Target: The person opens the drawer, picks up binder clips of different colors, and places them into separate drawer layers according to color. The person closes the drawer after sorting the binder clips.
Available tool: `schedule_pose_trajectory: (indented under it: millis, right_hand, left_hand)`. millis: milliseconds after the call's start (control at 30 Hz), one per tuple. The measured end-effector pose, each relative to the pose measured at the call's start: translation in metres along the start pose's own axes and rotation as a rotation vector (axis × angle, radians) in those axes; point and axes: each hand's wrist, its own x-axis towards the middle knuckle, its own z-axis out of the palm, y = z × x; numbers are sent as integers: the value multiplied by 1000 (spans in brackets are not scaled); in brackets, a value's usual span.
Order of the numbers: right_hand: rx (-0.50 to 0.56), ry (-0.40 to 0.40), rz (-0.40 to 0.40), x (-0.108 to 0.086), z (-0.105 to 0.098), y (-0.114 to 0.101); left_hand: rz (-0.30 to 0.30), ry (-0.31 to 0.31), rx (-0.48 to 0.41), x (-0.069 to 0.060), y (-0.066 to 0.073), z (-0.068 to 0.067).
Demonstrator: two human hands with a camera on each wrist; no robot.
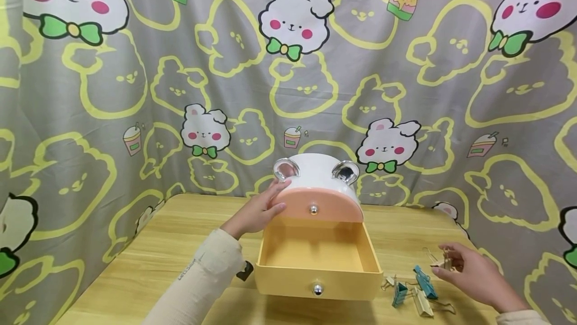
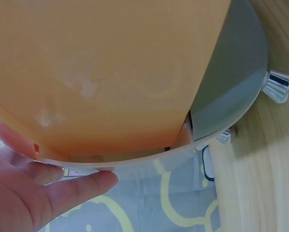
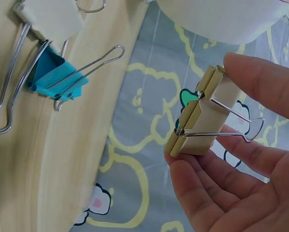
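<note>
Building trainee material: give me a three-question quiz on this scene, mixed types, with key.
1. True or false: the yellow drawer is pushed fully shut.
2. What does the right hand hold?
A) a teal binder clip
B) a beige binder clip
C) a silver knob
3. Fill in: the ____ hand touches the white cabinet.

Key:
1. False; it is pulled open, its inside visible from the head camera.
2. B
3. Left; the left hand is at the cabinet's side.
</note>
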Motion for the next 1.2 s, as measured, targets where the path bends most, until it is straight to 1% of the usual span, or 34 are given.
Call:
schedule_pose_trajectory:
  millis: [333, 533, 700, 867, 1200]
  right_hand:
    - [-8, 20, -27, -2, -4, -9]
    - [14, 19, -49, -3, -6, -15]
    - [37, 34, -71, -4, -7, -21]
    - [28, 55, -84, -5, -9, -29]
    - [27, 71, -97, -5, -13, -41]
  left_hand:
    - [3, -3, 6, 0, 0, 0]
    - [7, 1, 7, 1, -1, 0]
    - [6, 0, 0, 1, -1, 0]
    - [3, -1, -3, 1, -1, 0]
    - [13, 4, -2, 0, 0, 0]
